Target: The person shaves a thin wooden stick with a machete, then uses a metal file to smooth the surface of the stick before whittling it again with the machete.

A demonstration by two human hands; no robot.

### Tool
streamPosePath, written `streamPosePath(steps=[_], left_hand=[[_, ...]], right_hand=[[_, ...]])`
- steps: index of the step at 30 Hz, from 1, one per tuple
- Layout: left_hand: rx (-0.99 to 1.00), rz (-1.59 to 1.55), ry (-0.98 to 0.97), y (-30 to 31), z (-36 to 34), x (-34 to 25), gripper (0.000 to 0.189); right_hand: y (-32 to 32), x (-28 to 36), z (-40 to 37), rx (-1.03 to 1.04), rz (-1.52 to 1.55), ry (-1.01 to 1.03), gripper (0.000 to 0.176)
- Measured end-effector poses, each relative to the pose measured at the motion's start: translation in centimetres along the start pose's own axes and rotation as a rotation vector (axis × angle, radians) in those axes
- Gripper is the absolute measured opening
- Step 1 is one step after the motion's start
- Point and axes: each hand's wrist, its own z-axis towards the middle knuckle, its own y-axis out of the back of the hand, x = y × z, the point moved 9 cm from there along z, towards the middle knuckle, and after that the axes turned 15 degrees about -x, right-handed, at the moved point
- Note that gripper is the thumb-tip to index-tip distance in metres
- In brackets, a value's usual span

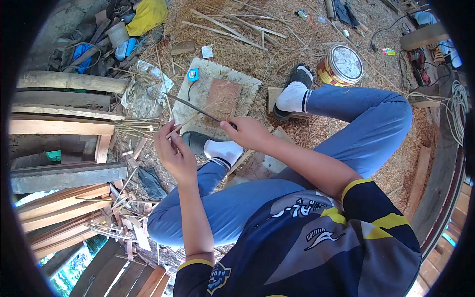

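My right hand (245, 132) is closed round the near end of a long, thin, dark blade-like tool (195, 107), which points up and to the left. My left hand (173, 151) pinches a thin wooden stick (185, 121) that slants up toward the tool and crosses close to it. Beyond them, on the ground, lies a pale board (250, 84) with a reddish-brown flat piece (222, 100) and a blue tape measure (193, 74) on it. A bundle of thin sticks (136, 127) lies just left of my left hand.
A paint bucket (345, 64) stands beyond my right foot. Wooden slats (232, 29) lie scattered over the shavings at the top. Stacked planks (64, 126) line the left side, and crumpled clear plastic (143, 94) lies before them. Coiled rope (458, 111) hangs at the right.
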Motion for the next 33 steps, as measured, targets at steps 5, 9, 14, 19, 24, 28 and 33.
streamPosePath(steps=[5,9,14,19,24,28,33], left_hand=[[-0.114,-0.048,0.086,0.9,0.0,0.3,0.022],[-0.094,0.072,0.041,1.2,-0.1,0.2,0.016],[-0.095,0.092,-0.076,0.9,0.2,-1.2,0.015],[-0.099,0.083,-0.121,0.6,0.1,-2.3,0.017],[-0.093,0.058,-0.137,0.4,-0.1,-2.8,0.018],[-0.105,0.049,-0.132,0.1,0.1,-3.0,0.019],[-0.119,0.048,-0.103,0.3,-0.1,-2.4,0.019]], right_hand=[[0.5,1.1,-0.3,-0.036,0.027,0.071,0.058],[1.4,4.2,-1.4,-0.044,0.048,0.178,0.055],[1.6,5.3,-1.8,-0.043,0.083,0.215,0.051],[2.3,4.9,-1.8,-0.059,0.03,0.196,0.051],[1.4,2.3,-1.4,-0.084,0.028,0.165,0.051],[1.5,-0.2,0.1,-0.069,-0.017,0.075,0.051],[1.7,1.7,-1.6,-0.05,0.021,0.157,0.056]])
